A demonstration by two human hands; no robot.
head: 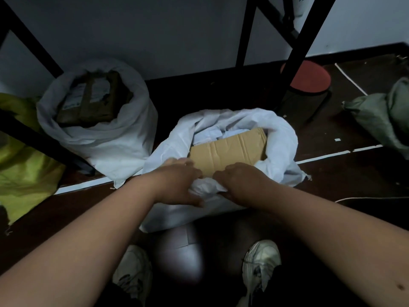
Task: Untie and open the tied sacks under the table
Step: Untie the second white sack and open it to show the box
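Two pale worn sneakers [261, 260] at the bottom of the frame are planted either side of a crouch, which brings both bare forearms forward to the work. Just above them, at centre frame, the left hand [177, 185] and right hand [241, 185] sit close together on the near rim of the white woven plastic sack [281, 151], fingers curled into bunched fabric, apparently pulling the mouth down and apart so it stays wide. That mouth already gapes, showing a flat tan corrugated cardboard box [228, 149] with white papers behind it. Farther back, upper left, a second white woven sack [115, 138] stands open too, its rim rolled down around a dark taped parcel [93, 96]. A yellow-green sack [24, 169] slumps at the left edge and a grey-green sack [380, 120] at the right; whether these are tied cannot be told. Black metal table legs [296, 63] cross the upper frame.
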